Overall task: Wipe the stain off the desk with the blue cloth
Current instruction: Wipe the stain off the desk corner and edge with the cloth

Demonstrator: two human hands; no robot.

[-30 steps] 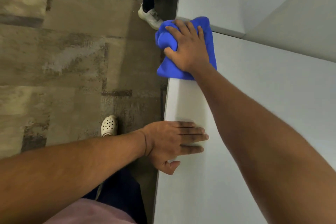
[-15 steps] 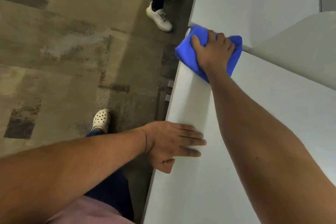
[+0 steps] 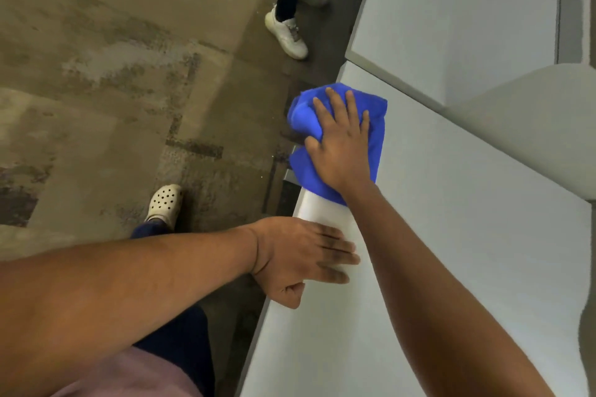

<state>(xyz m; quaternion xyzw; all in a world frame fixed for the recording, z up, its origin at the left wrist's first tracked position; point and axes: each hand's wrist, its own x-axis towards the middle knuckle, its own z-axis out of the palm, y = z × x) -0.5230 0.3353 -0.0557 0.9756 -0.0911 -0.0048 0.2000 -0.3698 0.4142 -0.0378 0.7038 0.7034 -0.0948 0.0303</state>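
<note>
**Wipe in progress at desk edge**

Nearest, the left hand (image 3: 303, 259) lies flat and empty on the desk (image 3: 451, 235), bracing. Beyond it, the right hand (image 3: 342, 142) presses spread fingers onto the bunched blue cloth (image 3: 377, 138), directly beneath the palm, overhanging the desk's left edge (no stain discernible). Its long axis follows that edge.

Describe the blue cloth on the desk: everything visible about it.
The bright blue cloth looks like soft, plush microfibre. It is bunched and folded, not spread flat, with rumpled folds at its far left. It lies at the left edge of the white desk, partly overhanging toward the floor. The right hand presses flat on top with fingers spread, covering its middle. No stain shows around it.
</note>
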